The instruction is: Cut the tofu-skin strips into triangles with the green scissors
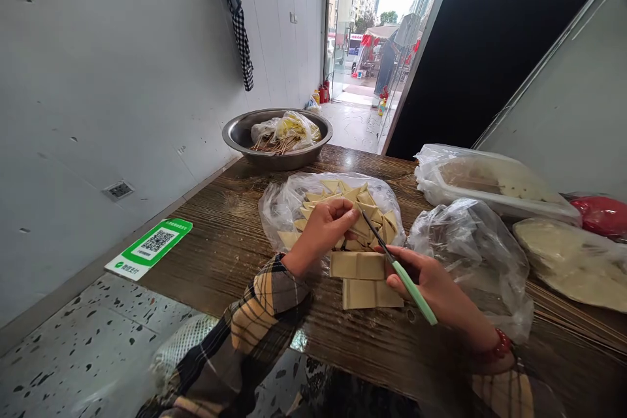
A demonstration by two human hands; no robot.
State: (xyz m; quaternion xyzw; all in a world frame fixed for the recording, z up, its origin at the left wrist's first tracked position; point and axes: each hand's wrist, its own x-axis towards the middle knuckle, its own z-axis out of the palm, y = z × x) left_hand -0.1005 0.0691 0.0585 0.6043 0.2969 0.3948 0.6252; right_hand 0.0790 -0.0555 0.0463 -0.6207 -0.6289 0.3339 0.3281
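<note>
My right hand is wrapped round a knife with a light green handle and a narrow dark blade. The blade points up and left, its tip beside the fingers of my left hand. That hand pinches a tan piece of tofu sheet, partly hidden by the fingers. Beyond both hands, a clear plastic bag lies spread out under a heap of tan tofu triangles. Two flat tofu strips, one overlapping the other, lie on the wooden table just below my hands.
A steel basin with bagged food and skewers stands at the back. Right of my hands are a crumpled plastic bag, a bagged white tray, bagged pale rounds and thin sticks. A green QR card lies at left.
</note>
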